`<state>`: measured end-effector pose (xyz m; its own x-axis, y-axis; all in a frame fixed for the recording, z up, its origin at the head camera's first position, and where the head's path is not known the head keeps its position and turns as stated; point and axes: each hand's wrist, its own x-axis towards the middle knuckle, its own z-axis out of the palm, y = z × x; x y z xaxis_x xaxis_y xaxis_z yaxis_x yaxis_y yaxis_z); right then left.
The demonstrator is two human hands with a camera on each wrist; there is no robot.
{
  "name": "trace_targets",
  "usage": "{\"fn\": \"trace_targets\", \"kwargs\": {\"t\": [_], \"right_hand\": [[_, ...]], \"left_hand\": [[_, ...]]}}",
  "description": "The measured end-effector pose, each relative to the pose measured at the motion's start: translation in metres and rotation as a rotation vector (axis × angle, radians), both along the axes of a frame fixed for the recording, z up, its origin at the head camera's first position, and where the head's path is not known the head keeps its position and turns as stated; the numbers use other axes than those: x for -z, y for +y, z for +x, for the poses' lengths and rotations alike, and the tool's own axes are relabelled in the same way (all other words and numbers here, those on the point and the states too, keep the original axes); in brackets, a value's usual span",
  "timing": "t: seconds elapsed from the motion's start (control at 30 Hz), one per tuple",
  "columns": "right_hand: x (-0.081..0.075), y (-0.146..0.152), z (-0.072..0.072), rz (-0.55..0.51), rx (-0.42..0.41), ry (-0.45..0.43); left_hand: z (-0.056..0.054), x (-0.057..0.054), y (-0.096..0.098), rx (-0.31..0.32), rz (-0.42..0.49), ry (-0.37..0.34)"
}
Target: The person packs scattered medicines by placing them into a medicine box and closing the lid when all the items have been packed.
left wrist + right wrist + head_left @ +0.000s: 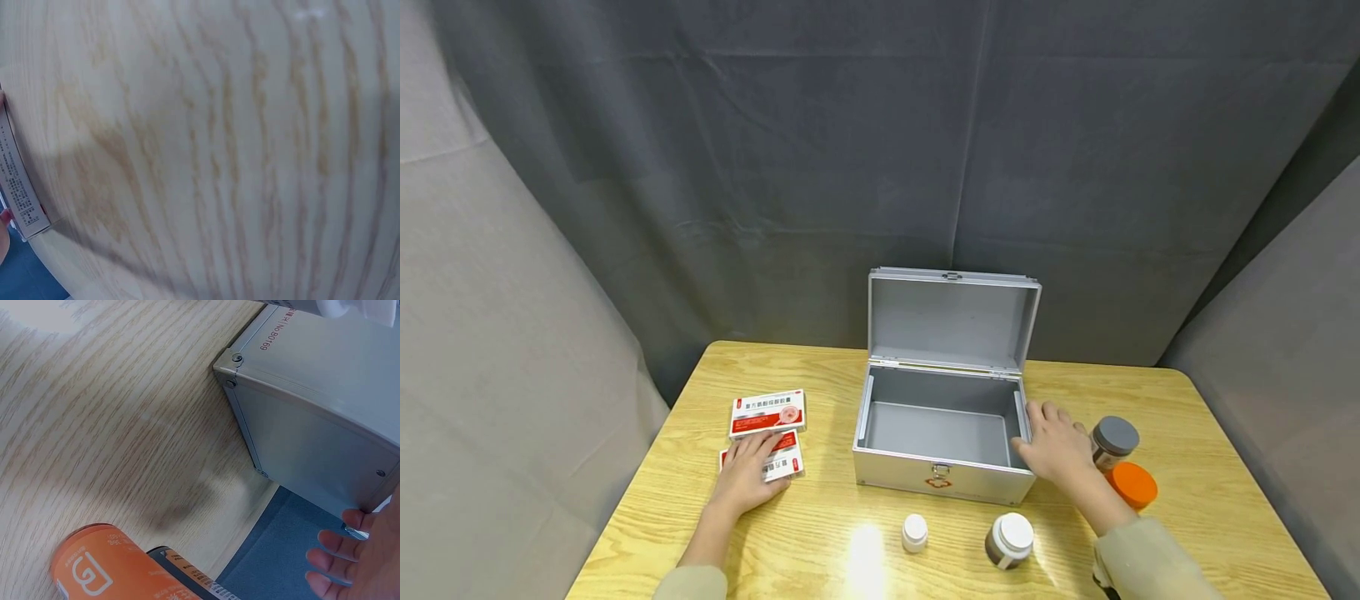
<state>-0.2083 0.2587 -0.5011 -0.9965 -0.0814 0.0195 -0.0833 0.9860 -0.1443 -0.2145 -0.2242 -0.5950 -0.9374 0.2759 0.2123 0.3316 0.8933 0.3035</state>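
In the head view my left hand [747, 479] rests over the lower of two red-and-white medicine boxes, its fingers lying across the box's top [784, 457]. The other medicine box [767, 413] lies just beyond, at the fingertips. A printed side of a box [22, 181] shows at the left edge of the left wrist view, fingertips beside it. My right hand [1056, 444] is at the right wall of a silver metal case [898, 471] whose lid [953, 321] stands raised. The thumb reaches the rim; in the right wrist view the other fingers [337, 567] extend loosely outside the wall.
A small white bottle [914, 533] and a white-capped dark jar [1010, 540] stand in front of the case. Beside my right forearm are a grey-capped jar [1115, 437] and an orange-capped container [1132, 485]. Dark curtain [775, 167] hangs behind the wooden table [827, 367].
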Motion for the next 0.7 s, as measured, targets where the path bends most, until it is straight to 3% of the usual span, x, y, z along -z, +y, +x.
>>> {"fn": "trace_targets", "kwargs": {"t": [0.4, 0.7], "right_hand": [[-0.0003, 0.0005, 0.0002, -0.002, 0.005, 0.007], [0.0049, 0.003, -0.0026, -0.011, 0.002, 0.024]], "left_hand": [[-0.001, -0.0012, 0.0013, -0.005, 0.007, -0.075], [-0.0024, -0.0018, 0.005, -0.003, 0.014, -0.078]]}}
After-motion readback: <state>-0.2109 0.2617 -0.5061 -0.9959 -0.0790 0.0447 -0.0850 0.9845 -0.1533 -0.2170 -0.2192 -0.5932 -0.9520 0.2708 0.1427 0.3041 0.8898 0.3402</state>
